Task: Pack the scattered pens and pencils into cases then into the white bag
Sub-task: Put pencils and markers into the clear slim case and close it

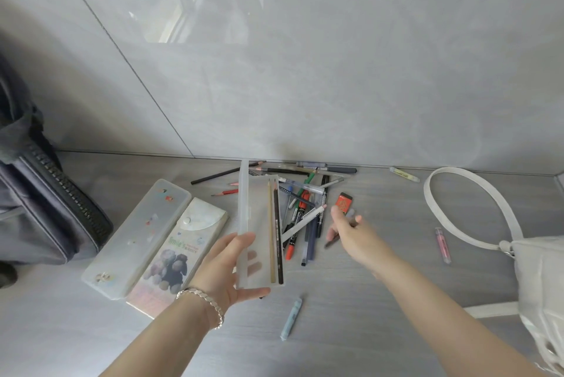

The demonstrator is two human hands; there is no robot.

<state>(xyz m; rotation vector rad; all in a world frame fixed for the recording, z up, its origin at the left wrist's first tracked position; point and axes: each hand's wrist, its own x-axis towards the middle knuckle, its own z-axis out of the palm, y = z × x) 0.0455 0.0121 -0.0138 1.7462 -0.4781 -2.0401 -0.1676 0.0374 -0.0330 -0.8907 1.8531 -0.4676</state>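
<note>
My left hand [227,266] holds an open translucent case [259,224] above the grey surface, thumb on its near edge and fingers under it. Inside lie a gold pencil [270,230] and a black pencil [277,233]. My right hand [351,231] is over the right side of the pile of pens and pencils [305,202] and pinches a dark pen [332,241]. A red eraser [344,202] lies just beyond its fingers. The white bag [537,279] sits at the right edge, its strap [439,202] looped on the surface.
Two shut cases lie at the left: a frosted one [134,239] and one with a bear picture [180,254]. A dark zipped bag [45,202] stands at far left. Stray items: a blue crayon [291,320], a pink pen [443,245], a yellow highlighter [404,174] by the wall.
</note>
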